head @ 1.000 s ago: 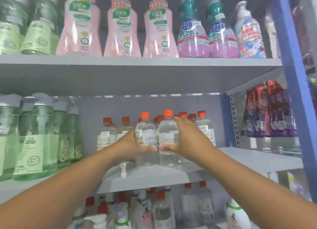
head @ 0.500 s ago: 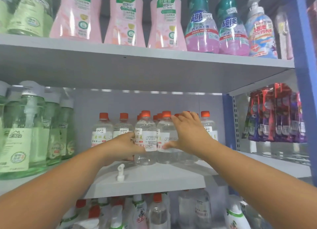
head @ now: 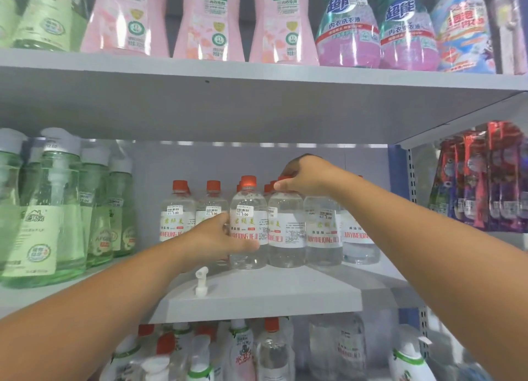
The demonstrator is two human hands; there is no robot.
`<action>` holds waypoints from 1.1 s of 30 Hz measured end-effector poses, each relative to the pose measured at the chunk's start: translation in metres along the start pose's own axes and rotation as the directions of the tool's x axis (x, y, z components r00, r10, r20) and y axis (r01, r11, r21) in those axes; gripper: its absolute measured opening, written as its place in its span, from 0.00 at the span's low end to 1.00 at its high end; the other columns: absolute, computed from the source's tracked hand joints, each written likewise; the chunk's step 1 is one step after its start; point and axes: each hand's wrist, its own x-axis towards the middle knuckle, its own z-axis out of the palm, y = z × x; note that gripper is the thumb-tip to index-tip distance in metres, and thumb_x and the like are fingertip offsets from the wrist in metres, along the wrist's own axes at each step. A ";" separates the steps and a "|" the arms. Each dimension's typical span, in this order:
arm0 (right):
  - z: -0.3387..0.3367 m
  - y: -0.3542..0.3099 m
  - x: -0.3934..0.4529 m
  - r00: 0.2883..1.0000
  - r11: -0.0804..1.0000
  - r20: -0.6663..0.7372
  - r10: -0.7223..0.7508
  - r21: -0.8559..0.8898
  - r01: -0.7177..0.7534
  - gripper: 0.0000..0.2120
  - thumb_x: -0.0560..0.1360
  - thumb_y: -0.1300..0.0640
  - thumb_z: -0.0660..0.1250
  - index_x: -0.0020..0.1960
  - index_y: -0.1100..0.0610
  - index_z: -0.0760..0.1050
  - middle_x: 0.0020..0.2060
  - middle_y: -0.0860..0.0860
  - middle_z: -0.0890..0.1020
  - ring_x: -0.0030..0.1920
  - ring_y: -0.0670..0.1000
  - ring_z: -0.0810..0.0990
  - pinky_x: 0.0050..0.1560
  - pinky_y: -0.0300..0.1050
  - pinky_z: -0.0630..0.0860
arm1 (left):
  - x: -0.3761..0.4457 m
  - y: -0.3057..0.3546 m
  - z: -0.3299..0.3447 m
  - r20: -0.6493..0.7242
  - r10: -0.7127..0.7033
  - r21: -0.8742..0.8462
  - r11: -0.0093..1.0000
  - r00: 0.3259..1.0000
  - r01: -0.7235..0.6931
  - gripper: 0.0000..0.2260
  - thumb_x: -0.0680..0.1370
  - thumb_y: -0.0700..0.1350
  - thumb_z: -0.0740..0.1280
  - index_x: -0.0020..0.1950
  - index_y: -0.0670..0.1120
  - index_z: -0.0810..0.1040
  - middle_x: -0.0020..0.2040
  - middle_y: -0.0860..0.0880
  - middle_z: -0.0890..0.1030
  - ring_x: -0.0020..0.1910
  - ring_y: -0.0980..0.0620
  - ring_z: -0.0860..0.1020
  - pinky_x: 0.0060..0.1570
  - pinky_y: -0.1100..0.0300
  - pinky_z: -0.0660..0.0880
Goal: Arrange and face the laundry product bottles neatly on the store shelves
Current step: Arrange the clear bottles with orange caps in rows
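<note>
Several clear bottles with orange caps and white labels stand in rows on the grey middle shelf (head: 265, 292). My left hand (head: 220, 237) grips the lower body of one front-row clear bottle (head: 248, 209), thumb across its label. My right hand (head: 307, 176) is curled over the top of the neighbouring clear bottle (head: 285, 237) and grips its cap, which is mostly hidden under the fingers. More clear bottles (head: 324, 232) stand to the right and behind.
A loose white pump nozzle (head: 201, 280) lies near the shelf's front edge. Green pump bottles (head: 54, 215) stand at left. Pink bottles (head: 205, 20) and teal-purple bottles (head: 348, 29) fill the upper shelf. Hanging pouches (head: 483, 180) are at right. Mixed bottles (head: 243, 349) crowd the lower shelf.
My right hand has lifted from the side of the clear bottle to its cap. My left hand stays on the bottle beside it. The camera has tilted down slightly.
</note>
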 end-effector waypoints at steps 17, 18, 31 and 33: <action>-0.007 0.003 0.000 0.997 0.999 0.067 -0.033 0.010 0.032 0.15 0.80 0.42 0.67 0.54 0.52 0.84 0.38 0.50 0.85 0.45 0.52 0.85 0.49 0.48 0.79 | 0.001 -0.002 -0.001 -0.045 -0.024 0.044 0.999 0.999 0.026 0.24 0.71 0.51 0.81 0.62 0.52 0.75 0.52 0.56 0.85 0.50 0.58 0.84 0.49 0.56 0.85; -0.008 0.003 0.001 0.997 0.999 0.072 -0.036 -0.005 0.036 0.15 0.81 0.42 0.67 0.55 0.51 0.84 0.37 0.49 0.84 0.45 0.52 0.84 0.48 0.47 0.78 | 0.002 -0.003 -0.001 -0.047 -0.025 0.051 0.998 0.999 0.027 0.24 0.70 0.52 0.81 0.62 0.53 0.75 0.52 0.57 0.85 0.50 0.58 0.84 0.50 0.56 0.84; 0.005 0.006 -0.003 0.998 0.998 0.050 -0.035 -0.041 0.037 0.17 0.82 0.42 0.63 0.66 0.47 0.80 0.57 0.45 0.83 0.58 0.52 0.81 0.57 0.49 0.77 | -0.004 0.005 -0.001 -0.054 -0.048 0.143 0.988 0.997 0.055 0.26 0.70 0.56 0.80 0.64 0.54 0.74 0.50 0.59 0.84 0.44 0.61 0.84 0.39 0.65 0.79; 0.008 0.006 -0.010 1.000 0.994 -0.004 -0.025 -0.111 0.024 0.22 0.82 0.39 0.62 0.71 0.47 0.75 0.64 0.48 0.81 0.64 0.54 0.78 0.62 0.53 0.76 | -0.011 0.010 -0.004 -0.044 -0.062 0.134 0.989 0.997 0.067 0.29 0.71 0.59 0.79 0.67 0.52 0.72 0.51 0.59 0.83 0.46 0.59 0.84 0.45 0.62 0.81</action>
